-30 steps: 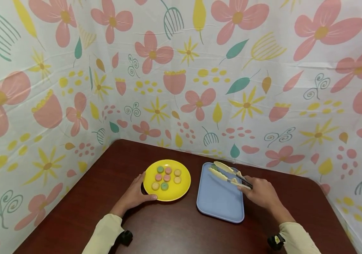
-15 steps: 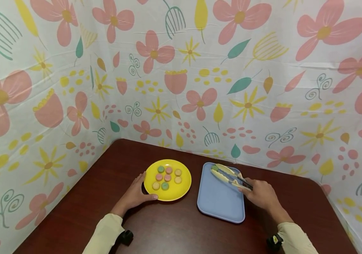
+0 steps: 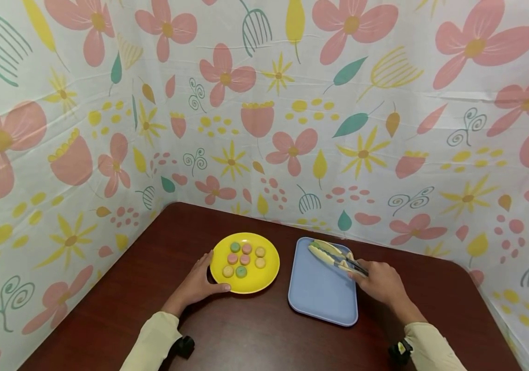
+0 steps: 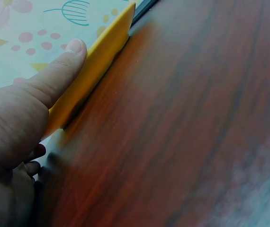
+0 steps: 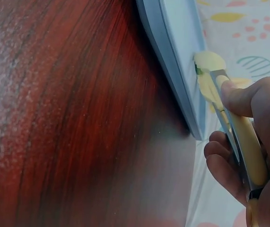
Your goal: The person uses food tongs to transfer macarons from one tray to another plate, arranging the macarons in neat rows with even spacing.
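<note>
In the head view my left hand (image 3: 195,282) holds the left edge of a round yellow plate (image 3: 269,273). The left wrist view shows its thumb (image 4: 59,78) along the plate's rim, fingers curled below. Several small macarons (image 3: 244,259) in green, pink and cream lie on the plate. My right hand (image 3: 383,283) grips tongs (image 3: 344,264) with cream-coloured tips over the far left corner of a blue tray (image 3: 322,299). Between the tips is a green macaron (image 3: 314,244), partly hidden; whether it touches the tray I cannot tell.
Plate and tray stand side by side on a dark brown wooden table (image 3: 246,335), a narrow gap between them. A flower-printed sheet (image 3: 264,129) hangs behind the table and along its left side.
The tongs' arms have come closer together around the green macaron at the tray's far left corner. My left hand and the plate stay in place.
</note>
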`<state>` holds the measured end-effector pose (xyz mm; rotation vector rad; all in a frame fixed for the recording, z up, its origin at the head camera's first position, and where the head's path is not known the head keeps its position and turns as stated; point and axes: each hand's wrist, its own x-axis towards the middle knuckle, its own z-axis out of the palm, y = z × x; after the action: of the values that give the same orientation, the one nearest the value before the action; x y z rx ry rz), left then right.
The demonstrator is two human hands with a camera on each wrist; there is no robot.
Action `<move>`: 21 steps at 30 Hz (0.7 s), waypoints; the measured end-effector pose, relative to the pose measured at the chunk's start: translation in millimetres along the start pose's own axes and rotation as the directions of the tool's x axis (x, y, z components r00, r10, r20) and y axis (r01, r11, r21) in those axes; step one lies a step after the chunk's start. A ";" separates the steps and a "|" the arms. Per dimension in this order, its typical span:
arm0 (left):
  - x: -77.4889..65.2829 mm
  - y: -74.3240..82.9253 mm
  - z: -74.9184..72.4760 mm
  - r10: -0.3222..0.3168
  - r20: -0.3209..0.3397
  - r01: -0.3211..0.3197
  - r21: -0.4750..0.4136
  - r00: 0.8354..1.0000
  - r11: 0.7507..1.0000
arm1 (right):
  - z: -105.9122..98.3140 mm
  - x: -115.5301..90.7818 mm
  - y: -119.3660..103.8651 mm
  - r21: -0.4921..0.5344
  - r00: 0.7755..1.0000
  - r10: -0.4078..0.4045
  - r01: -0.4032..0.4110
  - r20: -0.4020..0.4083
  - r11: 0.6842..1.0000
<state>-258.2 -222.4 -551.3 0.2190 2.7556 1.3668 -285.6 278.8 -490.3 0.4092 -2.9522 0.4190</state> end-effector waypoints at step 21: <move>0.1 0.9 -1.0 0.002 0.004 -0.002 0.007 1.000 1.000 | -11.5 -17.2 -12.1 0.031 0.995 0.032 -0.029 -0.094 0.999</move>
<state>-258.3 -222.7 -549.9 0.2246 2.7583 1.3555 -264.7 275.2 -479.1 0.3385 -2.8666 0.4721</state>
